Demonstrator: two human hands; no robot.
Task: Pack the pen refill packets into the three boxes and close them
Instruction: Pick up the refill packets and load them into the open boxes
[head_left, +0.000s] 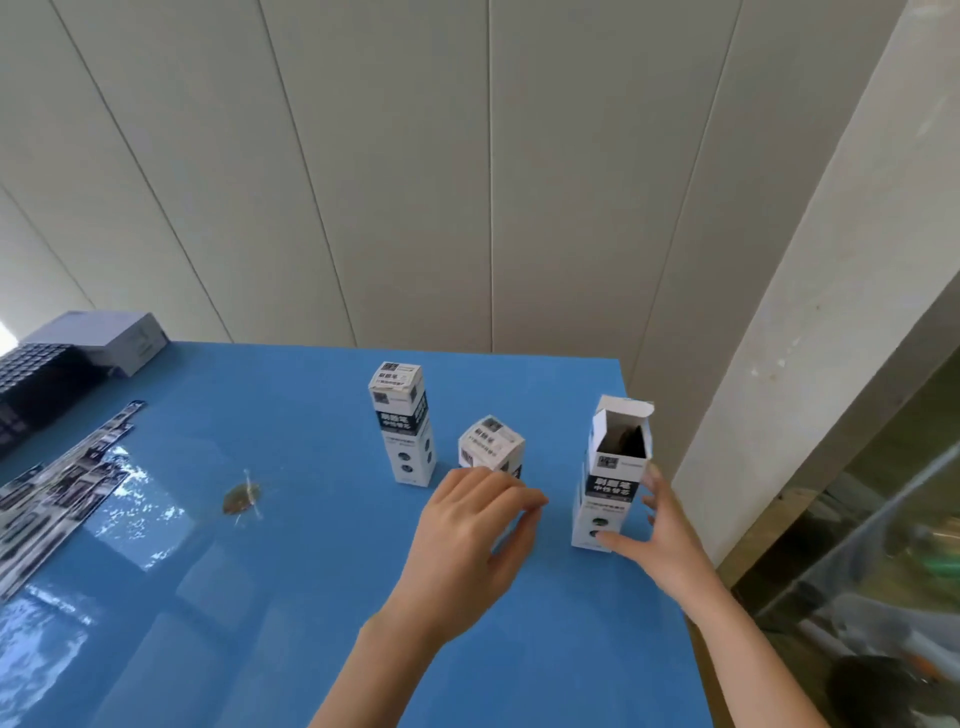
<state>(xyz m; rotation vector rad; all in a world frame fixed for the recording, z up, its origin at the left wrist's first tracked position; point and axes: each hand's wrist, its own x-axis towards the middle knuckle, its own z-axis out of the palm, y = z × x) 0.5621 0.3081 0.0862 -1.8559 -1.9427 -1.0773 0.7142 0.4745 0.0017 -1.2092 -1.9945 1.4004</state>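
Note:
Three white-and-black refill boxes stand on the blue table (311, 597). The far box (405, 431) is upright with its top closed. The middle box (492, 444) is also closed, and its lower half is hidden behind my left hand (467, 540), whose fingers are curled together with nothing visible in them. The right box (610, 478) stands with its top flaps open and dark contents inside. My right hand (654, 540) is spread around its lower right side, with the thumb touching the front. Pen refill packets (67, 488) lie fanned out at the far left.
A dark tray (31, 384) and a grey carton (114, 338) sit at the table's back left corner. A small brown scrap (241, 499) lies mid-table. The table's right edge runs just past the open box, and beyond it are a wall and a floor with clutter.

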